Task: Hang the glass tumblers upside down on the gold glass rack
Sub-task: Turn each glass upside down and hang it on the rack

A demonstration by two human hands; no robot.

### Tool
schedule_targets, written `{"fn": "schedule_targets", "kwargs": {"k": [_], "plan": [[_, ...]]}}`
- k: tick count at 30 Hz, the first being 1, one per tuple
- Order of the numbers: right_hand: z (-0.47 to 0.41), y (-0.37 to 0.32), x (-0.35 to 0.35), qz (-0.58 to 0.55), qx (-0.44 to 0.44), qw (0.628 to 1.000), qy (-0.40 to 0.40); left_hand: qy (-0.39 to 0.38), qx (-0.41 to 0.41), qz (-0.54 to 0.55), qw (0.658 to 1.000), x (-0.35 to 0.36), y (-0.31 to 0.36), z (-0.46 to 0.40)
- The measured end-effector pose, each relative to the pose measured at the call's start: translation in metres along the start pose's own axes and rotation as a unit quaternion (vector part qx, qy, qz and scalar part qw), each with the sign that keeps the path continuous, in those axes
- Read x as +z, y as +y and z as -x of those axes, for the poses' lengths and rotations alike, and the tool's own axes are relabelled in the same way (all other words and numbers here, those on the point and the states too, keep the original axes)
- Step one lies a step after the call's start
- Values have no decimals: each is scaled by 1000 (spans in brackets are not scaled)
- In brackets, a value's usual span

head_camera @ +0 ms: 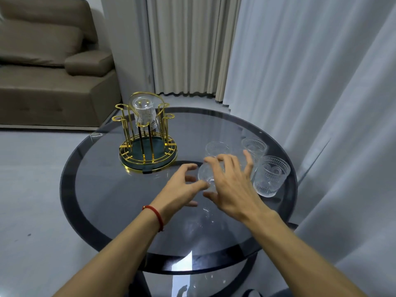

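The gold glass rack (137, 169) stands at the back left of a round dark glass table (120, 200). One glass tumbler (145, 113) hangs upside down on one of its prongs. Three patterned tumblers stand upright on the right: one (216, 148) behind my hands, one (255, 147) further back, and one (271, 176) nearest the right edge. My right hand (231, 189) wraps over another tumbler (204, 173), which is tilted just above the table, with fingers on top and thumb beneath. My left hand (177, 189) is beside it with fingers spread, its fingertips at the glass.
A brown sofa (49, 71) stands on the floor at the back left. Pale curtains (310, 82) hang close along the table's right side and behind it. The rack has several bare gold prongs around its ring.
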State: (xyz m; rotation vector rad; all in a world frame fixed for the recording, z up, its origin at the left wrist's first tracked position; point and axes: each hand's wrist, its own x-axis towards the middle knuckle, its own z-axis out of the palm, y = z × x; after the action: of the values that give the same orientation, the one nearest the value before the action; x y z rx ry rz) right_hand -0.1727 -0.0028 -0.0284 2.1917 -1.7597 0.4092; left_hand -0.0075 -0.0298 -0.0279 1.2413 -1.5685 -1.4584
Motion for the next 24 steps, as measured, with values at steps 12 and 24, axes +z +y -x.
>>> {"fn": "schedule_targets", "kwargs": {"k": [12, 24], "plan": [[-26, -16, -8, -341, 3, 940, -27, -4, 41, 235, 971, -38, 13, 0], [-85, -3, -15, -541, 221, 809, 63, 221, 84, -82, 968, -71, -33, -44]]}}
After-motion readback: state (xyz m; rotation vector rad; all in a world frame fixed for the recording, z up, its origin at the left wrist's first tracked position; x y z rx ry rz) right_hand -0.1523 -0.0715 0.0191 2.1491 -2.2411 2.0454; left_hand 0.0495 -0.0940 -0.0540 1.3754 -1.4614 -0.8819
